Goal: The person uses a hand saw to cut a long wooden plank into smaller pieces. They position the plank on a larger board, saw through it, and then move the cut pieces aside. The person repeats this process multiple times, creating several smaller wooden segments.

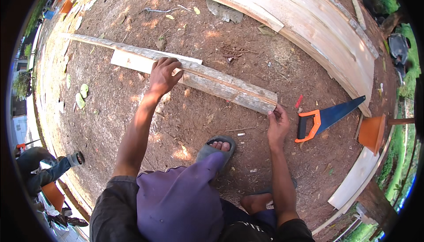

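Observation:
A long rough wooden slab [221,84] with bark lies on the bare dirt, running from the upper left to the right. My left hand [163,75] grips its top edge near the middle. My right hand [278,124] holds its sawn right end. A pale flat board [132,60] lies under the slab, beside my left hand. A hand saw [329,116] with a dark blade and an orange and black handle rests on the ground just right of my right hand.
Wide pale planks [309,16] lie stacked along the far side. An orange pot [372,132] stands at the right. My foot in a grey sandal [218,147] is planted below the slab. Another person [42,171] crouches at the lower left. A white board [355,178] lies lower right.

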A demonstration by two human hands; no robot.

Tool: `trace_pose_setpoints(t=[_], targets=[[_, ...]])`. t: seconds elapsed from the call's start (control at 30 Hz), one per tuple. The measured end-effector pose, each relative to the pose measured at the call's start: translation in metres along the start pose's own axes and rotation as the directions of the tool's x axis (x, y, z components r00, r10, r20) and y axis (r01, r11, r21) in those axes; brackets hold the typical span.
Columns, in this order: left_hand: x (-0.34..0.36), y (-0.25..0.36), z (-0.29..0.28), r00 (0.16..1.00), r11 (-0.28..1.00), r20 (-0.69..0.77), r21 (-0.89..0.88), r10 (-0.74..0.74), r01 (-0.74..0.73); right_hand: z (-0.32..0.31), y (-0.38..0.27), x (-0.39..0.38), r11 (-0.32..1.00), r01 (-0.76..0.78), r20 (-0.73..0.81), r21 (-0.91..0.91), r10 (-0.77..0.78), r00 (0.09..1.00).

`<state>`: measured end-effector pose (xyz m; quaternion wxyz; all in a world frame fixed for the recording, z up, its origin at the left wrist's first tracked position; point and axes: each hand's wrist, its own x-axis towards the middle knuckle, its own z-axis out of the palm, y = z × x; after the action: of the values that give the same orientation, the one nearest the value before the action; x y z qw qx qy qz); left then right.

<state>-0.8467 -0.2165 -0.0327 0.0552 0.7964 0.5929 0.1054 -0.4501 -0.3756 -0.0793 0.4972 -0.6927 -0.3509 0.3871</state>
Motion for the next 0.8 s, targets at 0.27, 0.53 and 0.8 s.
trace_pose_setpoints(t=[0.27, 0.53, 0.8], targets=[[0.008, 0.001, -0.008, 0.994, 1.000, 0.109, 0.002, 0.018, -0.019, -0.015, 0.000, -0.007, 0.996, -0.093, 0.114, -0.009, 0.093, 0.989], [0.021, -0.044, 0.015, 0.974, 0.983, 0.141, 0.012, 0.178, -0.181, -0.056, -0.030, -0.010, 0.896, 0.091, 0.312, -0.434, 0.055, 0.948], [0.056, -0.051, 0.017, 0.940, 0.952, 0.153, -0.014, 0.305, -0.306, -0.061, -0.036, 0.000, 0.660, 0.398, 0.227, -0.637, -0.333, 0.915]])
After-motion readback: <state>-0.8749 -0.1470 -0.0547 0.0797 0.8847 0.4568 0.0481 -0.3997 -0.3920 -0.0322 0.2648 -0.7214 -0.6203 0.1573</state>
